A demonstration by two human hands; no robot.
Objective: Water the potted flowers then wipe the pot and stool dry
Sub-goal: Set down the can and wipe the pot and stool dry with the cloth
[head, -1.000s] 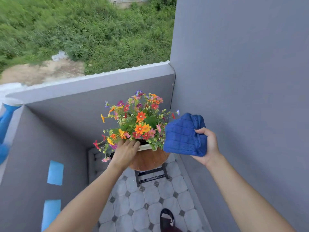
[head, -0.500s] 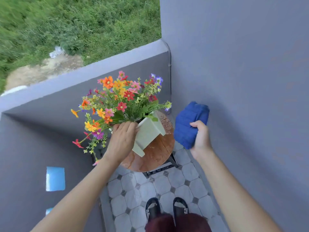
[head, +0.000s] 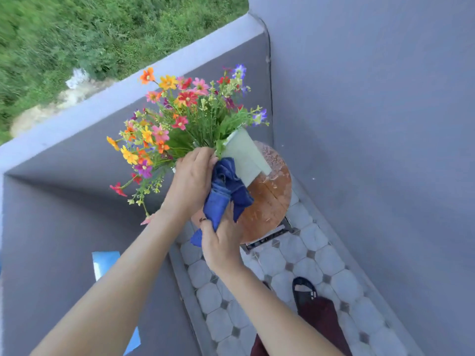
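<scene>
A pale green square pot (head: 244,156) full of colourful flowers (head: 180,119) is tilted to the left and lifted above the round wooden stool (head: 270,201). My left hand (head: 191,178) grips the pot at its rim, just under the stems. My right hand (head: 222,240) holds a bunched blue cloth (head: 223,194) pressed against the lower side of the pot. The stool top is wet, with pale streaks and droplets across it.
The stool stands in a narrow balcony corner between grey walls (head: 372,124) and a low parapet (head: 128,98). The floor is grey octagonal tile (head: 295,265). My sandalled foot (head: 304,289) is close below the stool. Grass lies beyond the parapet.
My right hand brought the blue cloth from the right of the pot in under my left hand, onto the pot's side. The pot has tilted further left and risen off the stool.
</scene>
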